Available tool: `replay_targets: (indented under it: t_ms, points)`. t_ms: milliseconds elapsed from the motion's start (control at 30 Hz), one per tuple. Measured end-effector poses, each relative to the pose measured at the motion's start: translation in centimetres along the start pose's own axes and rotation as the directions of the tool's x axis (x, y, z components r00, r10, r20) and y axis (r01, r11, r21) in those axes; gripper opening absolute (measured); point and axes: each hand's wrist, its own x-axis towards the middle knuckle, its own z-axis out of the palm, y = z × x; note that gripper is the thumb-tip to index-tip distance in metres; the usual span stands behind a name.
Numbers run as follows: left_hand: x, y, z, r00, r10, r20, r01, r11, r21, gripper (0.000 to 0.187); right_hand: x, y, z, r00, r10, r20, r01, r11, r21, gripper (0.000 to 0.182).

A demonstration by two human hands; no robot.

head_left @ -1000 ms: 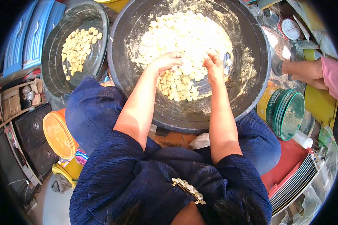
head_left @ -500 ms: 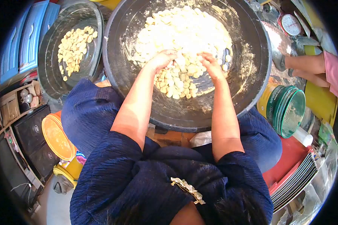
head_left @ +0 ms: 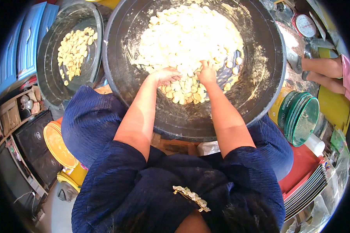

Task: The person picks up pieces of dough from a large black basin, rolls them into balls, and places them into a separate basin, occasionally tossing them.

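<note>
While half-second earlier hands sat apart, left hand [head_left: 165, 75] and right hand [head_left: 207, 73] closed in, curled fingers raking floured dough pieces [head_left: 184, 91] beneath fingertips; firm grasp unclear.

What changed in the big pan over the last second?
Both hands came together: the right hand shifted left and lower onto the dough pieces, beside the left hand. No clear grip on anything. The big pan, the smaller pan and the scale stayed put.
</note>
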Motion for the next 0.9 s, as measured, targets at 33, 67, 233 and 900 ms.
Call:
replay_targets:
  t_ms: [33,67,233,900]
  points:
    - [0.2,0.0,0.0,0.999,0.030,0.013,-0.030,0.998,-0.048,0.052,0.2,-0.1,0.1,0.991,-0.022,0.134,0.037,0.993,-0.108,0.044]
    - [0.4,-0.2,0.0,0.998,0.059,0.026,-0.056,0.994,-0.097,0.051,0.6,0.2,0.0,0.991,-0.019,0.132,0.033,0.994,-0.105,0.044]
    - [-0.5,1.3,3.1,0.987,0.161,-0.010,-0.147,0.869,-0.472,0.040,1.3,-0.5,-4.9,0.664,-0.164,0.729,-0.630,0.402,0.664,0.035]
    - [1.2,-1.3,-0.3,0.967,0.171,-0.190,-0.183,0.982,-0.046,0.019,0.5,0.8,-3.7,0.911,0.360,0.201,-0.406,0.869,0.282,0.032]
